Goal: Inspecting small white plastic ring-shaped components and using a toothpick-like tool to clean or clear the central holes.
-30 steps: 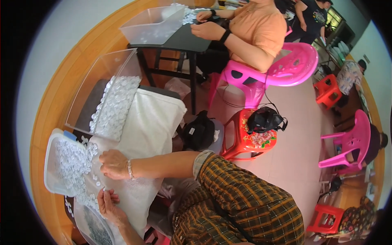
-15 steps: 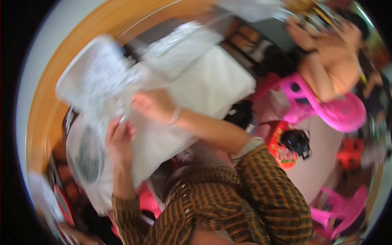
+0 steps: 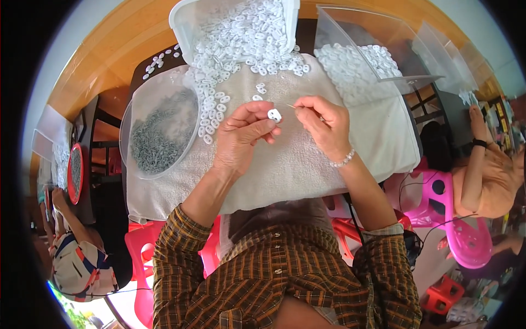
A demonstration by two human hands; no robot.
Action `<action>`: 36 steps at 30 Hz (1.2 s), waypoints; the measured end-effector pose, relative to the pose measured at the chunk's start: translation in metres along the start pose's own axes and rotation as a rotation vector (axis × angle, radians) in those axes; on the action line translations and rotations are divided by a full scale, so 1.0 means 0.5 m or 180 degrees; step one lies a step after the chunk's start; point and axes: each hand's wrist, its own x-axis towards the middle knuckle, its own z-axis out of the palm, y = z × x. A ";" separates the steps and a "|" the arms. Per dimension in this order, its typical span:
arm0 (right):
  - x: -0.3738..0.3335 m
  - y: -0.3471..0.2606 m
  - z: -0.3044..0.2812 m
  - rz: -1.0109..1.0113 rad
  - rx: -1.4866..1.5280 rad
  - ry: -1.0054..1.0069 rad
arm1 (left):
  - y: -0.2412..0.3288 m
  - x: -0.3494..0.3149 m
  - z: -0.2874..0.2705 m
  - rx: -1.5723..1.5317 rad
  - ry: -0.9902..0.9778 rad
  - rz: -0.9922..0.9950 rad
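Over the towel-covered table point(image 3: 296, 164), my left hand point(image 3: 245, 134) pinches a small white oval plastic piece point(image 3: 274, 115) with dark holes between thumb and fingers. My right hand point(image 3: 324, 122) is closed just to the right, a short gap away, with a thin pointed metal piece point(image 3: 291, 106) sticking out of its fingertips toward the oval piece. Loose white ovals point(image 3: 211, 112) lie on the towel beyond and left of my left hand. A clear round tray point(image 3: 124, 143) of small grey screw-like parts stands at the left.
A white bin point(image 3: 178, 27) lies tipped at the far side, spilling many white ovals. Clear boxes point(image 3: 350, 33) stand far right, near more ovals. Pink stools point(image 3: 466, 241) and a person in orange point(image 3: 487, 181) are at the right; another person point(image 3: 82, 263) sits at the left.
The view has swung and sharpened from a blur. My hands now face each other over the towel's middle, with the oval piece and metal piece plainly visible.
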 end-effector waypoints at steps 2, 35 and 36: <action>0.003 0.004 -0.003 -0.0090 -0.0048 -0.0022 | -0.002 0.003 -0.001 0.0113 -0.0048 -0.0084; -0.007 -0.017 0.010 -0.2339 -0.1691 0.0380 | -0.005 0.001 0.010 0.0491 -0.0200 0.0251; -0.008 -0.018 0.009 -0.2354 -0.1688 0.0411 | -0.004 0.001 0.011 0.0492 -0.0198 0.0252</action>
